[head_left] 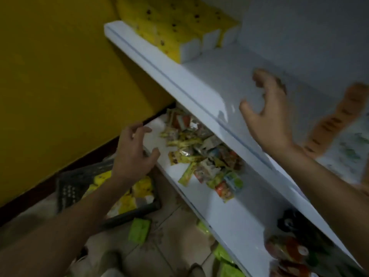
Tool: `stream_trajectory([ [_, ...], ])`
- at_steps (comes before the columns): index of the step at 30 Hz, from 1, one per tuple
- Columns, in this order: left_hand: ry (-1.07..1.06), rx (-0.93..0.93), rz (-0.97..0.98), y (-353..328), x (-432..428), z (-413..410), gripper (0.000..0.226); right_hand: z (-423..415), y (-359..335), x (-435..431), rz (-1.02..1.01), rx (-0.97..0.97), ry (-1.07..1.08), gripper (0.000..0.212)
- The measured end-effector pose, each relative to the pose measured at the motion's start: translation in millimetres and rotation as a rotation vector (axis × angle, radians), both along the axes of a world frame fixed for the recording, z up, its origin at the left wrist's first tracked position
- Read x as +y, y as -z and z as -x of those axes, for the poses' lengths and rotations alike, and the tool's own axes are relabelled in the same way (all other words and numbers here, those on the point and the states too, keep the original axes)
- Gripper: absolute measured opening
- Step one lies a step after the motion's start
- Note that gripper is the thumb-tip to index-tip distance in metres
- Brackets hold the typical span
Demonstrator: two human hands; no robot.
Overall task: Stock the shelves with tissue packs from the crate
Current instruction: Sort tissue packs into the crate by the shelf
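Observation:
Yellow tissue packs (175,27) with dark spots stand in a row at the far left end of the white upper shelf (209,80). My right hand (267,114) hovers over a bare stretch of that shelf, fingers spread and loosely bent, holding nothing. My left hand (133,150) hangs lower, beside the left end of the lower shelf (219,212), fingers loosely curled and empty. Beneath my left forearm a dark plastic crate (69,188) sits on the floor with more yellow tissue packs (139,188) inside.
A heap of small colourful snack sachets (201,152) lies on the lower shelf. An orange pack (339,120) lies at the upper shelf's right. Green packs (139,230) lie on the tiled floor. A yellow wall (60,76) stands at left.

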State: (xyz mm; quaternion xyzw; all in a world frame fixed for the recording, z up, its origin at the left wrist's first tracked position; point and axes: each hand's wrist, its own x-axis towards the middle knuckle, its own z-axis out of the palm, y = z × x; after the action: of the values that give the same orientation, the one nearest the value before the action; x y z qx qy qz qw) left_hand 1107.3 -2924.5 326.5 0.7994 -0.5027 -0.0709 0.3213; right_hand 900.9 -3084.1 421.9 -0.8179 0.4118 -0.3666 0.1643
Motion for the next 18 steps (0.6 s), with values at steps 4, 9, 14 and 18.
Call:
stream_trajectory([
  [4, -0.271, 0.02, -0.164, 30, 78, -72, 0.045, -96, 49, 45, -0.121, 0.004, -0.243, 0.047],
  [9, -0.428, 0.116, -0.243, 69, 159, -142, 0.045, -194, 130, 111, -0.331, 0.131, -0.399, 0.044],
  [14, -0.478, 0.183, -0.33, 140, 226, -212, 0.047, -282, 229, 180, -0.532, 0.279, -0.492, 0.044],
  [18, -0.433, 0.238, -0.41, 217, 255, -237, 0.045, -330, 320, 230, -0.728, 0.305, -0.457, 0.043],
])
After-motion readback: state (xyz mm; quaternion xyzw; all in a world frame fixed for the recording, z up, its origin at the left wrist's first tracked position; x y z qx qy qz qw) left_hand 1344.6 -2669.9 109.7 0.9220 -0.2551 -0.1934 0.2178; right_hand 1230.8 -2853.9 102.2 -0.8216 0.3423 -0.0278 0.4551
